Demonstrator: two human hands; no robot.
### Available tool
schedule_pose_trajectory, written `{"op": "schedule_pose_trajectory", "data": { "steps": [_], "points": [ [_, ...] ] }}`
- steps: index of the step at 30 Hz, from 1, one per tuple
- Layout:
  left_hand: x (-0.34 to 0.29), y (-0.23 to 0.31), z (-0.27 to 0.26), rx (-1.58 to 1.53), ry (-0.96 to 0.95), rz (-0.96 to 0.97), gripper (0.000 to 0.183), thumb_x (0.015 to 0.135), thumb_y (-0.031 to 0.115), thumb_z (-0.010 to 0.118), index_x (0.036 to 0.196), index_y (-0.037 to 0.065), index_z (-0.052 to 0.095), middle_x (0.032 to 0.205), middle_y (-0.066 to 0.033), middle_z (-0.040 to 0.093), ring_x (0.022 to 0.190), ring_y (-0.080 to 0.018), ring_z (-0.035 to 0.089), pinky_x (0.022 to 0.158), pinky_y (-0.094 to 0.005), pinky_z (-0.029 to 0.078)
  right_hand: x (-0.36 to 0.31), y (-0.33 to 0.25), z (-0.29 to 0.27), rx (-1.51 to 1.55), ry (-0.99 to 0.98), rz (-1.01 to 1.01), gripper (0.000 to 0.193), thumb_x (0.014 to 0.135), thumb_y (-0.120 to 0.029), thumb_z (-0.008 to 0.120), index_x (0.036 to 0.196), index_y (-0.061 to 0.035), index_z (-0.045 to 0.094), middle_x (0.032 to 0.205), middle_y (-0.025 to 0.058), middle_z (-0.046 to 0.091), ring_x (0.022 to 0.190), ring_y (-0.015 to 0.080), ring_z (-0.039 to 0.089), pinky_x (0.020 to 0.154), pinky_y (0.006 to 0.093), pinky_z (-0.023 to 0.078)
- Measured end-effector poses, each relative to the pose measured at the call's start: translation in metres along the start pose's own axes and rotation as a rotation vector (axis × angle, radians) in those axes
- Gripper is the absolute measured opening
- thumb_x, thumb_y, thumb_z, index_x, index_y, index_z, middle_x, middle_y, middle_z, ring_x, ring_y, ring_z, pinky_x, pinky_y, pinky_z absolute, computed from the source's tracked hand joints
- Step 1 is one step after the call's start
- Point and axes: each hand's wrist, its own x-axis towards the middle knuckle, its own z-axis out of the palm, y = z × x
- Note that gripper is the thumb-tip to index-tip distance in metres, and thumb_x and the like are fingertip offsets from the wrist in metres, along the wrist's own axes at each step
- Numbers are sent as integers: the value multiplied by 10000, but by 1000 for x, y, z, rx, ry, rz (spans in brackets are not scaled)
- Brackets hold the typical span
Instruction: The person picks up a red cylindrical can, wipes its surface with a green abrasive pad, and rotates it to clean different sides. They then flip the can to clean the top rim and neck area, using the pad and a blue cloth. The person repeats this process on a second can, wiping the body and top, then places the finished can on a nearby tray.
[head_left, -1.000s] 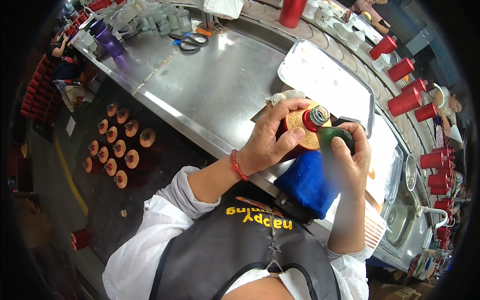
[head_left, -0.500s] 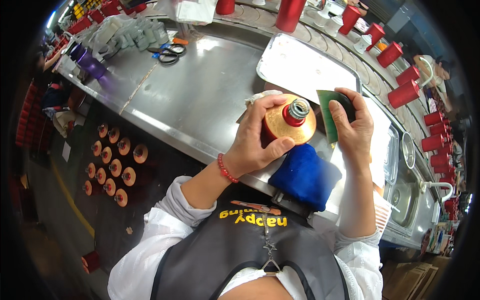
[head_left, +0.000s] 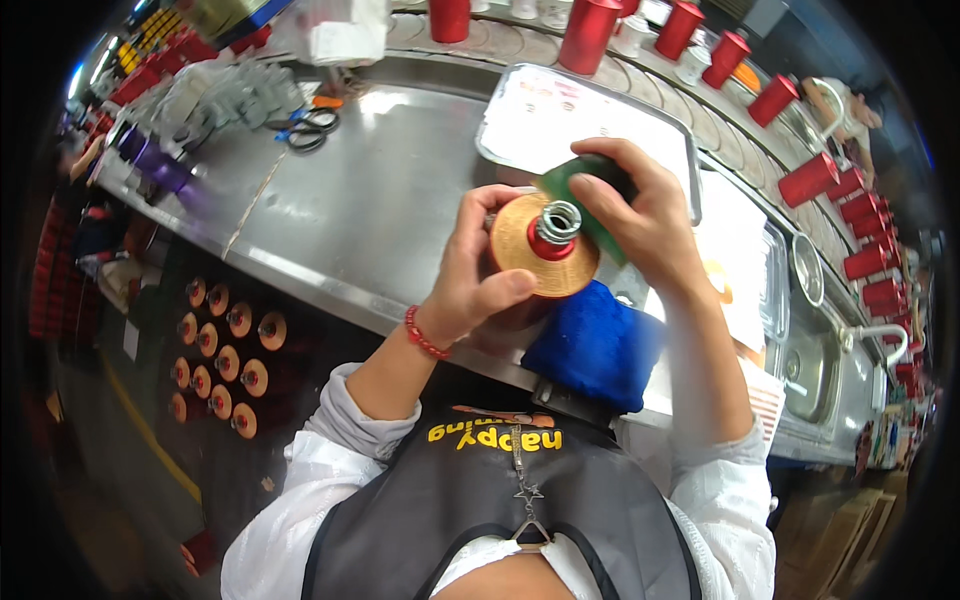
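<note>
My left hand (head_left: pixel 462 280) is wrapped round a red bottle with a gold shoulder (head_left: pixel 517 262) and a threaded silvery neck, tilted so that its mouth faces up toward me. In my right hand (head_left: pixel 645 215) is a flat green scraper-like piece (head_left: pixel 602 232) with a dark back, pinched between thumb and fingers. Its near edge lies against or right beside the bottle's gold shoulder; actual contact is hard to make out. Just below the bottle, a blue plush cloth pad (head_left: pixel 598 348) sits at the table's front edge.
A white tray (head_left: pixel 535 130) lies beyond my hands on the steel table (head_left: pixel 330 220). Scissors (head_left: pixel 308 130) are at the far left. Along the back curves a conveyor carrying red bottles (head_left: pixel 592 35). A sink (head_left: pixel 808 375) is at right; several gold-shouldered bottles (head_left: pixel 228 362) stand lower left.
The green piece has come leftward from beside the bottle to its gold shoulder. The bottle has shifted slightly left and down in view, still in my left hand.
</note>
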Motion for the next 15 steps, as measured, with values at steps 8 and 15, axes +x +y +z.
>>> {"op": "schedule_pose_trajectory", "data": {
  "steps": [8, 15],
  "points": [
    [-10, 16, 7, 329, 50, 130, 1164, 795, 687, 717, 1542, -22, 174, 1415, -194, 477, 1297, -266, 515, 1089, -387, 418, -1, 4, 4, 76, 49, 37, 337, 896, -136, 695, 1196, 5, 637, 980, 123, 707, 919, 154, 654, 856, 306, 527],
    [-5, 11, 15, 272, 100, 56, 1036, 770, 521, 822, 1464, -12, 266, 1358, -165, 480, 1241, -232, 534, 1043, -358, 458, -5, 7, -8, 52, 113, 14, 310, 883, -159, 709, 1130, 10, 626, 913, 168, 698, 861, 211, 683, 813, 326, 536]
  ]
}}
